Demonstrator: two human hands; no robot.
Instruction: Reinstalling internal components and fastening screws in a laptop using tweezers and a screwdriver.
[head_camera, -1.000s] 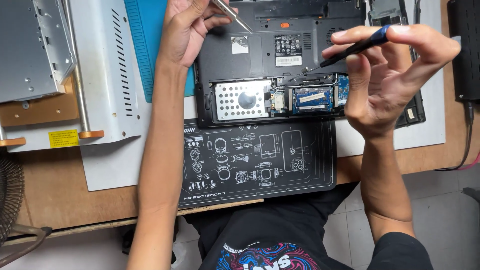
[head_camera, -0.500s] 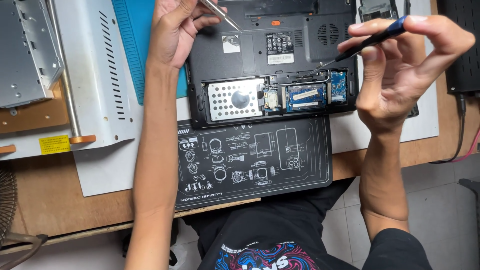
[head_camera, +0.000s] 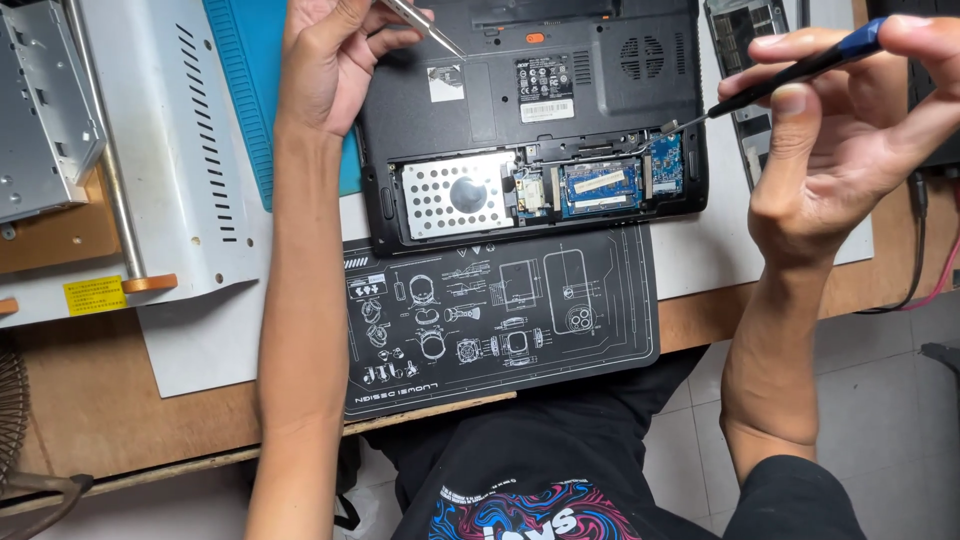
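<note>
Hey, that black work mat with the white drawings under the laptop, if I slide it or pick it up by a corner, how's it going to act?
The black mat looks thin and lies flat, so it would probably droop if lifted by a corner. The laptop sits on its far edge, so pushing likely drags the laptop or bunches the mat. Its matte surface suggests grip, not slip.

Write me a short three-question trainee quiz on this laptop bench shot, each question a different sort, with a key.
1. True or false: the right hand holds a blue-handled screwdriver whose tip is over the open bay of the laptop.
2. What does the left hand hold? A. metal tweezers B. a hammer C. a roll of tape
3. Fill in: the silver perforated hard drive sits to the ____ of the blue memory module in the picture.

Key: 1 true; 2 A, the tweezers; 3 left.
</note>
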